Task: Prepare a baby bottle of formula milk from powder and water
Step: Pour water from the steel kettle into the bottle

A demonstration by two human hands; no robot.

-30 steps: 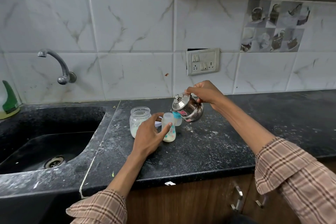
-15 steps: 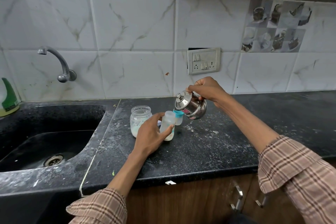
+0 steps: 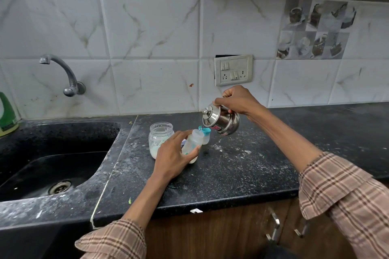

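The left hand [image 3: 171, 154] curls its fingers around something low, while the right hand [image 3: 236, 100], raised higher, grips from above, wrist bent downward.

a wall tap [image 3: 63, 73] overhangs the black sink [image 3: 52, 153]; a switch plate [image 3: 233, 70] sits on the tiles.

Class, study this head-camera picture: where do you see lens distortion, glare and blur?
Head view: wide-angle lens bows the tile lines and counter edge; bright glare on the steel kettle and its lid; soft daylight, faint shadows; the baby bottle and both hands look slightly soft, corners smeared.
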